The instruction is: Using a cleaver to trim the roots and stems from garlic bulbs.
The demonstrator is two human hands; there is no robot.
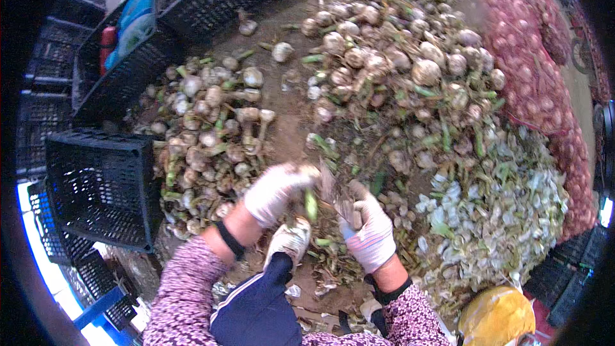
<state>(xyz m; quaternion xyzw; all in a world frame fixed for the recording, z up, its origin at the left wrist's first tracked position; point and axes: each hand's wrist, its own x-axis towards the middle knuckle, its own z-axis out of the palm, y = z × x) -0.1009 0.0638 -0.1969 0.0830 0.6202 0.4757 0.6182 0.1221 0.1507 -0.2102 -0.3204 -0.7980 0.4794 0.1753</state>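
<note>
My left hand (278, 192), in a pale glove, is curled around a garlic bulb (310, 175) that is blurred and mostly hidden by the fingers. A short green stalk (311, 205) hangs below this hand. In my right hand (369, 233), also gloved, is a bladed cutting tool (332, 187), too blurred for its exact kind to be told. Its blade points up towards the left hand. Both hands are just above the ground, between a left heap of garlic bulbs (206, 139) and a larger heap of untrimmed garlic (379, 57).
Black plastic crates (101, 192) stand at left; another crate (120, 77) holds a red bottle and a blue bag. Pink mesh sacks of garlic (523, 57) line the right side. Peelings (490, 211) lie right of my hand, above a yellow bundle (497, 317). My shoe (290, 240) is below my hands.
</note>
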